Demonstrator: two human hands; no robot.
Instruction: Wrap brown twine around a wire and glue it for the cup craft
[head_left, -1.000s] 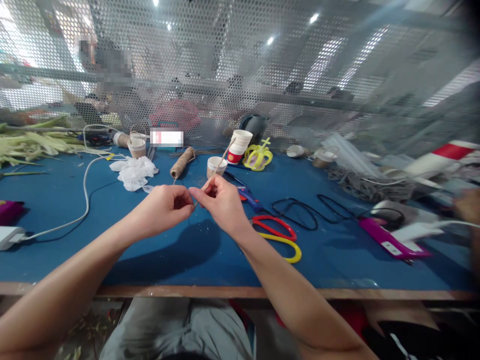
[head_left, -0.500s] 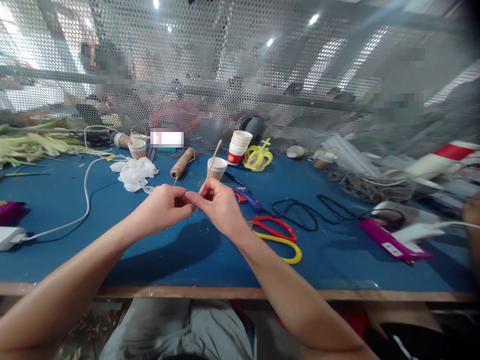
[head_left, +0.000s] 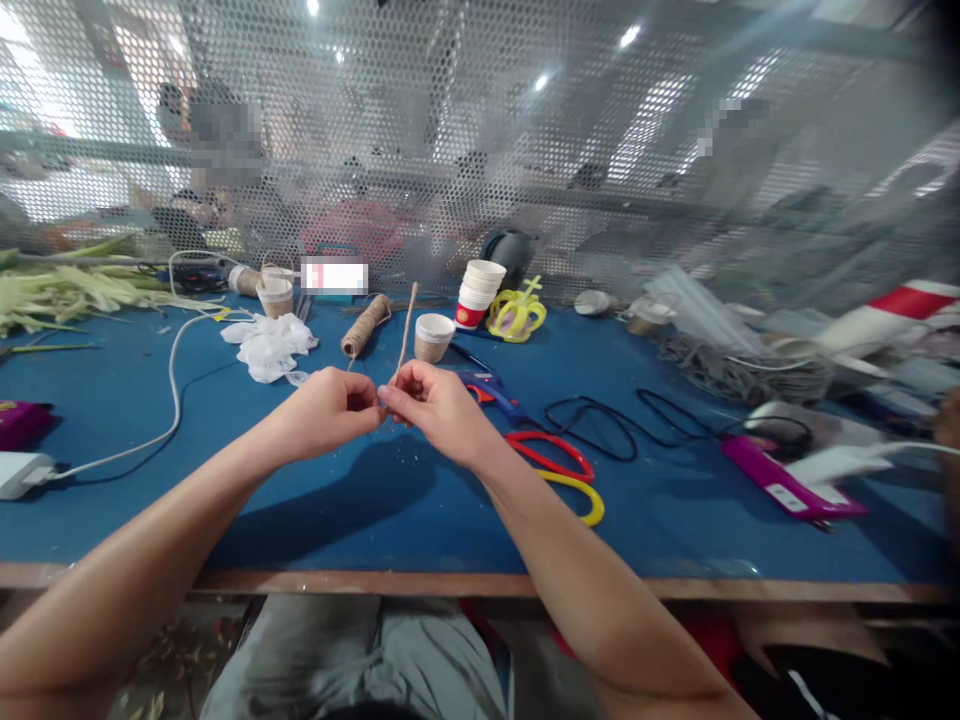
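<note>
My right hand [head_left: 435, 405] is closed in a pinch around the lower end of a thin brown twine-wrapped stick [head_left: 407, 330], which points up and leans slightly right. My left hand [head_left: 337, 408] is also closed, its fingertips meeting those of the right over the table. A strand of twine from the roll of twine [head_left: 366, 325] runs down to my left fingers; their exact hold on it is partly hidden. Just beyond the right hand stands a twine-wrapped paper cup [head_left: 433, 338]. Scissors with red and yellow handles [head_left: 574, 460] lie by the right forearm, next to a blue glue gun [head_left: 499, 395].
White crumpled plastic [head_left: 271, 345] and another wrapped cup [head_left: 275, 297] are at the left back. Stacked paper cups [head_left: 480, 293] and a yellow crown-shaped piece [head_left: 517, 315] stand behind. A black cable [head_left: 600, 420] and purple power strip [head_left: 787, 480] lie right. A mesh screen rises behind the table.
The stick has swung left from a rightward lean to nearly upright, uncovering the wrapped cup. My hands stay together, the right shifting slightly.
</note>
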